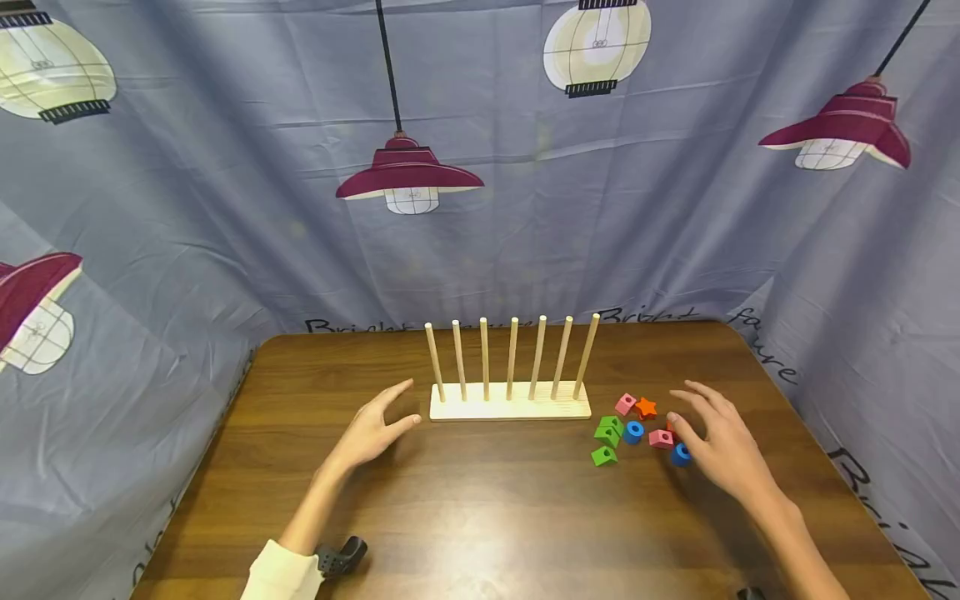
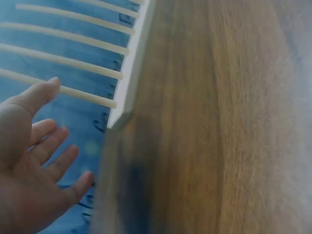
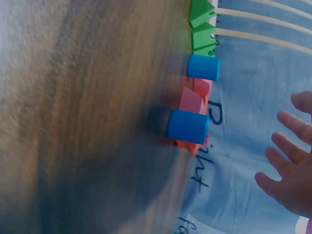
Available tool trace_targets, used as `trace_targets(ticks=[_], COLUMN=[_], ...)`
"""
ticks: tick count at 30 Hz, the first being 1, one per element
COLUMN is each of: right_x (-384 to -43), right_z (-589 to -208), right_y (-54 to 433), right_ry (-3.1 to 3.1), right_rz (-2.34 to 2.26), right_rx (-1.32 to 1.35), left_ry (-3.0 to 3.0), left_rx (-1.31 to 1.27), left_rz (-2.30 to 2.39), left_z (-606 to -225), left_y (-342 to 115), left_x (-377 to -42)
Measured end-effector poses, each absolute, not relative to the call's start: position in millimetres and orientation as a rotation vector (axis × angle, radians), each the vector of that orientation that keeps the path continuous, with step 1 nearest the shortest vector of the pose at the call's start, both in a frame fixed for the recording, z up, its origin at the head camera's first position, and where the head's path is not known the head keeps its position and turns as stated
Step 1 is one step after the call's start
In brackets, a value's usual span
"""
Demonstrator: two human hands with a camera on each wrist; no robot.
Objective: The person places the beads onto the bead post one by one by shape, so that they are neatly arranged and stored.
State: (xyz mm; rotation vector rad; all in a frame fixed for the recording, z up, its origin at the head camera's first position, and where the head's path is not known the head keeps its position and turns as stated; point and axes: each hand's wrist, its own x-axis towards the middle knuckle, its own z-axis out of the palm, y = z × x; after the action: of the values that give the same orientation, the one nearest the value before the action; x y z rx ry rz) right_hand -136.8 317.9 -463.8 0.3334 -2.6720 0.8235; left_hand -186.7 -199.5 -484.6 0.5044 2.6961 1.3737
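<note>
A pale wooden peg rack with several upright rods stands towards the back of the table. Just left of its base, my left hand hovers with fingers spread and nothing in them. My right hand is over the right edge of a group of small beads, its fingers relaxed and holding nothing. In that group are green beads, blue round beads, pink beads and an orange star bead. Another blue bead lies nearest the right hand, which partly hides an orange bead in the head view.
The brown wooden table has a grey-blue curtain with printed lamps behind it and at both sides. A black strap is at the left wrist. The beads lie right of the rack's base.
</note>
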Motion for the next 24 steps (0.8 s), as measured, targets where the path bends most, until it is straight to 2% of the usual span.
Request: trace_targets(ticks=[5,11,18,24], right_x=[-136,-136,-133,-129], right_z=[-473,-485,-498,-509], right_y=[323,331,343,350], right_ry=[-2.647,-2.665,-2.756,-2.787], right_rz=[0.925,1.050,1.136,1.384], right_rx=[0.300,0.177,0.103,0.088], left_ry=[2.510,2.522,2.556,2.569], left_rx=[0.455,0.401,0.404,0.410], left_rz=[1.504,1.411,1.313,1.234], left_z=[-503,-520,-524,-526], left_y=[-194,-190,-186,-185], left_x=[-208,-229,-241,-245])
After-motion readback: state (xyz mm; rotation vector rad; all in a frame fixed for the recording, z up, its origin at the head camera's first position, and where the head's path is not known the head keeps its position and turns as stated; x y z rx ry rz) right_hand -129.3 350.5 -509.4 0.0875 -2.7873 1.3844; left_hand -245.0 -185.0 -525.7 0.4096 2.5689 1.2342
